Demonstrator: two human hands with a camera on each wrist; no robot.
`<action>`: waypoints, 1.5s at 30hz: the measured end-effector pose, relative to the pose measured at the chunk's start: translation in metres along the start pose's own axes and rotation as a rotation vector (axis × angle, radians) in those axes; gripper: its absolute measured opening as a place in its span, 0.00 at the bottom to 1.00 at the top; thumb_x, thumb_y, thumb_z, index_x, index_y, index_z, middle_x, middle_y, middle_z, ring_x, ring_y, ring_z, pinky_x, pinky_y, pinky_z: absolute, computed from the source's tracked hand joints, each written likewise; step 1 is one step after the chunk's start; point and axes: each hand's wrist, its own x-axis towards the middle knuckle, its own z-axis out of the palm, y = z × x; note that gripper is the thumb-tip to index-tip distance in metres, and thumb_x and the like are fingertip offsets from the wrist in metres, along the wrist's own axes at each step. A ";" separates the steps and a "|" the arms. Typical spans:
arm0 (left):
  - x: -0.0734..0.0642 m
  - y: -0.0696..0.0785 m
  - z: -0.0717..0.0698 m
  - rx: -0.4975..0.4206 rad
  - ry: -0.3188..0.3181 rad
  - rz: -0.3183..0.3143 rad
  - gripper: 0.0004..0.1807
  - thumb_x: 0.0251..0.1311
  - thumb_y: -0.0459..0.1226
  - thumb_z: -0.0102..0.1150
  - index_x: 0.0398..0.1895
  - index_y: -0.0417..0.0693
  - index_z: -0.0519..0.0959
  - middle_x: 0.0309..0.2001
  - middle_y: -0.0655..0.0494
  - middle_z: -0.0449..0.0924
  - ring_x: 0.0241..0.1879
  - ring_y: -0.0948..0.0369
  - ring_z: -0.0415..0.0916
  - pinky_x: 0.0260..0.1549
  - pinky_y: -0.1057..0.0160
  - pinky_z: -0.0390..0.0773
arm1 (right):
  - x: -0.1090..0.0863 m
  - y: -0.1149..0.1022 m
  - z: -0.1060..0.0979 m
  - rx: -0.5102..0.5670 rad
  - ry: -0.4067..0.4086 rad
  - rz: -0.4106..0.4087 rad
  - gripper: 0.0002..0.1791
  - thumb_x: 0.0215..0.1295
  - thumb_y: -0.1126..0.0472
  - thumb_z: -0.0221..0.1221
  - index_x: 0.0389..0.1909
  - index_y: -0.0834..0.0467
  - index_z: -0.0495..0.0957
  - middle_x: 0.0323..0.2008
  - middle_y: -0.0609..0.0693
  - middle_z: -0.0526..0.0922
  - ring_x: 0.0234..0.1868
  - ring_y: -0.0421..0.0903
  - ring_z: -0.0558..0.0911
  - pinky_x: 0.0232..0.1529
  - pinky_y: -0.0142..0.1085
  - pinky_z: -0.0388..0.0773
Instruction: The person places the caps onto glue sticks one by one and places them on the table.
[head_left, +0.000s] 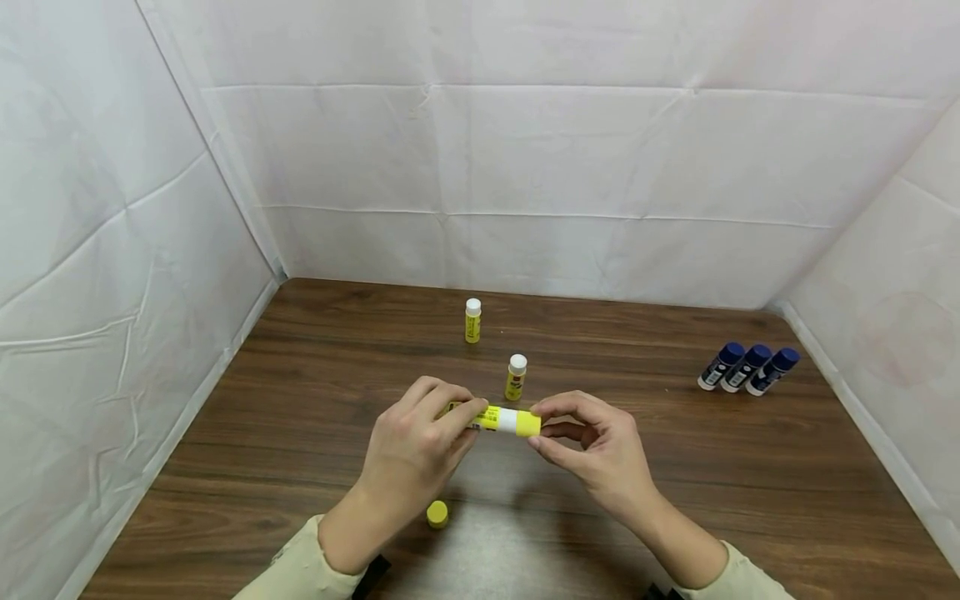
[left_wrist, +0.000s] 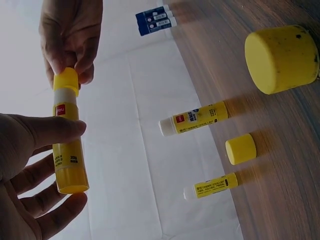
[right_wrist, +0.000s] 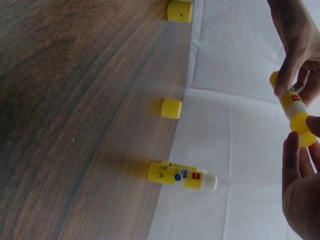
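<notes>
My left hand [head_left: 420, 437] grips a yellow glue stick [head_left: 489, 417] round its body, holding it level above the table in the head view. The thumb lies along the barrel in the left wrist view. At the stick's right end, my right hand [head_left: 603, 446] pinches the yellow cap [head_left: 528, 423] between thumb and fingers. A white band shows between cap and body. Beyond the hands stand two yellow glue sticks with white tops, a nearer one [head_left: 515, 379] and a farther one [head_left: 472, 322]. A loose yellow cap [head_left: 437, 514] sits by my left wrist.
Three blue-capped glue sticks [head_left: 750, 369] stand in a row on the right of the wooden table [head_left: 337, 350]. A second loose yellow cap [left_wrist: 241, 149] appears in the left wrist view. White sheeting [head_left: 540, 150] encloses the back and sides.
</notes>
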 end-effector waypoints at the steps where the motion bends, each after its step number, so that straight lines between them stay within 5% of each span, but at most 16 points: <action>1: 0.000 0.000 0.000 0.002 -0.001 0.001 0.18 0.41 0.33 0.84 0.38 0.51 0.90 0.37 0.60 0.85 0.39 0.61 0.79 0.33 0.67 0.84 | 0.000 0.000 0.000 -0.002 0.002 -0.001 0.16 0.56 0.75 0.71 0.45 0.62 0.83 0.46 0.58 0.84 0.43 0.46 0.86 0.43 0.39 0.87; 45: 0.003 0.010 0.002 -0.003 0.023 0.036 0.17 0.42 0.33 0.83 0.38 0.51 0.90 0.38 0.59 0.85 0.39 0.61 0.78 0.33 0.68 0.84 | -0.003 -0.003 0.005 0.015 0.012 0.004 0.16 0.57 0.75 0.70 0.45 0.62 0.83 0.46 0.57 0.84 0.45 0.47 0.86 0.44 0.40 0.86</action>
